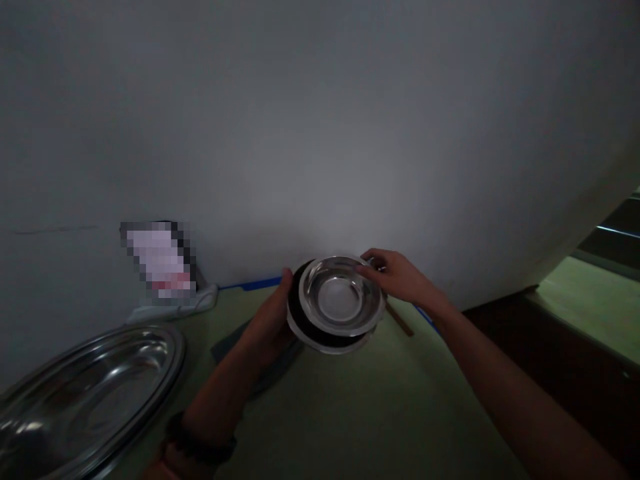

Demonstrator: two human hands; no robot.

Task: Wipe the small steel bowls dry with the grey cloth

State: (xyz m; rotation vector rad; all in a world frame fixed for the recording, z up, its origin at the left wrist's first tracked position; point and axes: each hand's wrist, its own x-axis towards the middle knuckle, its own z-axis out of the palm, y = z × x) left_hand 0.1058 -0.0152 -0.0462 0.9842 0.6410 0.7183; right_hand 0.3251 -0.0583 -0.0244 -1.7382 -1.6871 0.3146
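A dark band (200, 443), perhaps fabric, circles the bare left forearm (225, 383).

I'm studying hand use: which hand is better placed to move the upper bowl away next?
Likely the right hand: it grips the upper bowl by the right rim, while the left hand holds the lower bowl at its left edge.

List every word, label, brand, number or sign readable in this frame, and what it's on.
No text can be read.
Phone-like panel at left: pixelated, so any writing is unreadable.
Upper metal dish and lower metal-rimmed dish: no lettering visible.
Large metal tray: none visible.
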